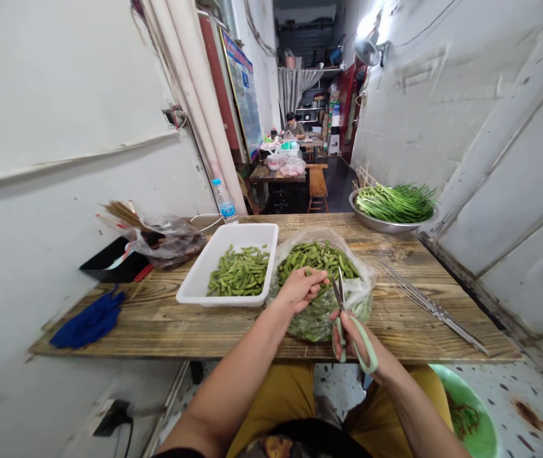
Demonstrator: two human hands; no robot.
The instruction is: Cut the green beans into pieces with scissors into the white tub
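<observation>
My right hand [348, 334] grips a pair of scissors [341, 299] with pale green handles, blades pointing up and slightly apart. Just left of the blades, my left hand [300, 289] is closed in a pinch, apparently round a green pod whose end shows at the fingertips. Both hands are over a clear plastic bag [364, 296] full of edamame pods [316, 256]. To its left stands a white plastic tub [195, 285] with loose edamame pods [240, 272] in it.
On the wooden table [180, 334] lie metal skewers [436, 308] at right and a blue cloth [88, 321] at left. Behind are a bowl of chives [398, 203], a water bottle [225, 202] and a black box [114, 261]. A green basin [484, 413] stands on the floor. Another person [295, 127] sits far back.
</observation>
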